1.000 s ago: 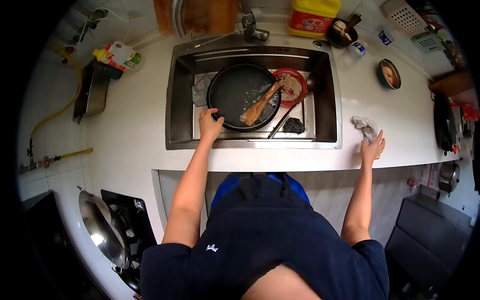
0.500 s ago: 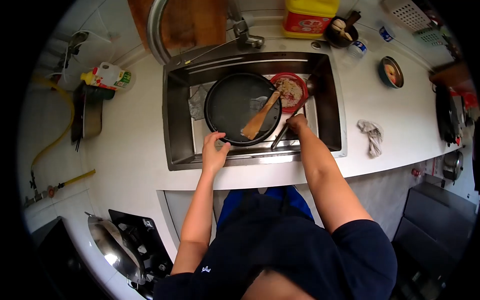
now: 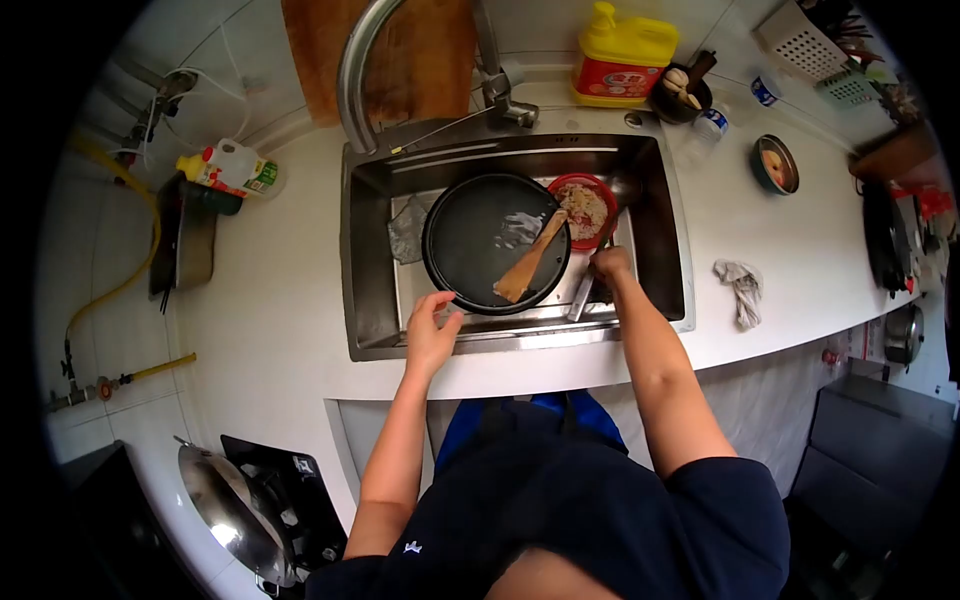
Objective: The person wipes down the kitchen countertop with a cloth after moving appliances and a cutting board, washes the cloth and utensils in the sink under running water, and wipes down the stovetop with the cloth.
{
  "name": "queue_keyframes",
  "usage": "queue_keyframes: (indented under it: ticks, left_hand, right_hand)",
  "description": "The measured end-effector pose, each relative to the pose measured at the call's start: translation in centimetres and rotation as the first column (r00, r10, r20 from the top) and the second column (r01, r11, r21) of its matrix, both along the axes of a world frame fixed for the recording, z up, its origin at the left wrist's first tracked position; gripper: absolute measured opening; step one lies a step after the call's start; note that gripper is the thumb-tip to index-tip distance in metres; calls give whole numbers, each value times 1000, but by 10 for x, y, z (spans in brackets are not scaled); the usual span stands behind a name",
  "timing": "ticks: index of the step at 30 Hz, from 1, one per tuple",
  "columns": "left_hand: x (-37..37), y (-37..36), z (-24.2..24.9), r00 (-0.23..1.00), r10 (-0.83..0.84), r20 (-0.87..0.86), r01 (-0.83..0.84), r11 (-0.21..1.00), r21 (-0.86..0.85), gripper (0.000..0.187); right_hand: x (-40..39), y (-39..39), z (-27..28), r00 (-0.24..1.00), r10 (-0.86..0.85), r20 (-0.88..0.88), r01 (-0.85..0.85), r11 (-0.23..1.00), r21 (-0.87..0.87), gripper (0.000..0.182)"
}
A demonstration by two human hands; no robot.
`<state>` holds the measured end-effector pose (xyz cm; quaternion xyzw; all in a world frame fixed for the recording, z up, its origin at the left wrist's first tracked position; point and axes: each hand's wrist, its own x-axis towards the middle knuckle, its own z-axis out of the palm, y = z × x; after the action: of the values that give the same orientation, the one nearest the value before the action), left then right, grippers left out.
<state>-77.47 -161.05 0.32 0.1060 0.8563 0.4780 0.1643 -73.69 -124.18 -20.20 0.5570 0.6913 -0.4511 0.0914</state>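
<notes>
A round black pan with cloudy water in it sits in the steel sink. Across its right side lies a wooden spatula, its upper end by a red bowl of pale, lumpy food. My left hand is open at the pan's near rim, fingers apart and curved. Right of the pan, my right hand is closed around a long narrow tool with a flat grey end pointing toward me. I cannot tell the tool's kind. Crumpled clear plastic rests left of the pan.
The faucet arches over the sink's back left, before a wooden board. A yellow jug and a dark pot stand behind. On the right counter are a small bowl and a rag. A wok is lower left.
The tool in my right hand has turned, so its flat grey end now shows. My left hand stays near the pan's rim. The whole view has shifted slightly.
</notes>
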Motion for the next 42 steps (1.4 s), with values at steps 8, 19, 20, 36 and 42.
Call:
queue_keyframes:
  ticks: [8, 19, 20, 36, 42]
  left_hand:
    - [31, 141, -12, 798, -332, 502, 211, 936, 283, 48]
    - [23, 146, 87, 434, -505, 746, -136, 782, 608, 27]
    - [21, 141, 92, 453, -507, 733, -137, 773, 619, 28]
    - [-6, 108, 134, 628, -394, 671, -73, 828, 555, 33]
    - [-4, 102, 130, 718, -368, 591, 29, 864, 502, 32]
  right_hand:
    - [27, -10, 182, 938, -168, -303, 21, 901, -434, 18]
    - [22, -7, 245, 818, 330, -472, -273, 944, 187, 44]
    - [5, 13, 259, 800, 305, -516, -150, 935, 320, 42]
    - [-73, -7, 304, 319, 460, -829, -76, 884, 461, 20]
    - [-42, -60, 291, 324, 506, -800, -215, 862, 458, 26]
